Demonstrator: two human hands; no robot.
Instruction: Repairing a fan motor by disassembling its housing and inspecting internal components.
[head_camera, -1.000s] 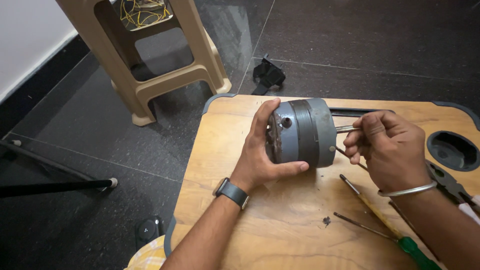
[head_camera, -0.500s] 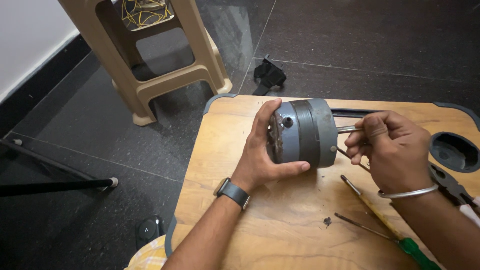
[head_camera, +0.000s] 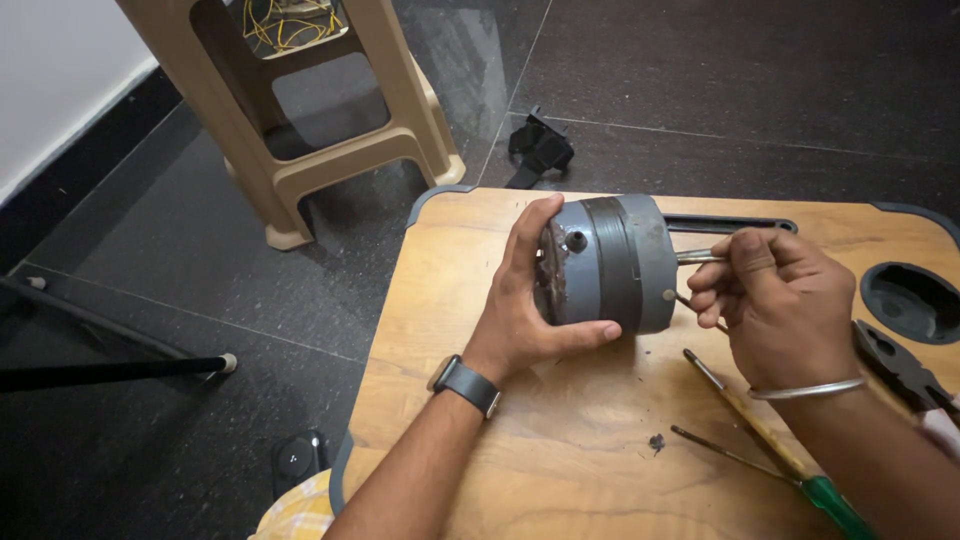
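Nearest to me, at the bottom edge of the wooden table (head_camera: 560, 470), my left forearm comes up with a dark watch (head_camera: 466, 384) on the wrist, and to its right a green-handled screwdriver (head_camera: 762, 438) lies slanted on the wood with a thinner metal rod (head_camera: 722, 452) beside it and a small dark speck (head_camera: 657, 441) near the rod's tip. A silver bangle (head_camera: 806, 389) circles my right wrist.

A little further up, my left hand (head_camera: 525, 305) is wrapped around the left end of the grey motor (head_camera: 605, 264), thumb under it and fingers curled over the top, so the motor lies on its side, held just above or on the table; I cannot tell which. My right hand (head_camera: 775, 300) is closed in a narrow pinch around a thin tool at the motor's right end, next to the short metal shaft (head_camera: 697, 257) that sticks out there. Compared with a second ago, both hands and the motor sit in much the same place; my right hand's fingers have shifted only slightly at the shaft.

To the far right, pliers (head_camera: 900, 365) lie by the round black recess (head_camera: 912, 300) in the table.

Beyond the table edge, a small black object (head_camera: 540, 148) rests on the dark tiled floor (head_camera: 700, 70), and further left stands a beige plastic stool (head_camera: 330, 110) with yellow wires (head_camera: 285, 20) on its shelf.
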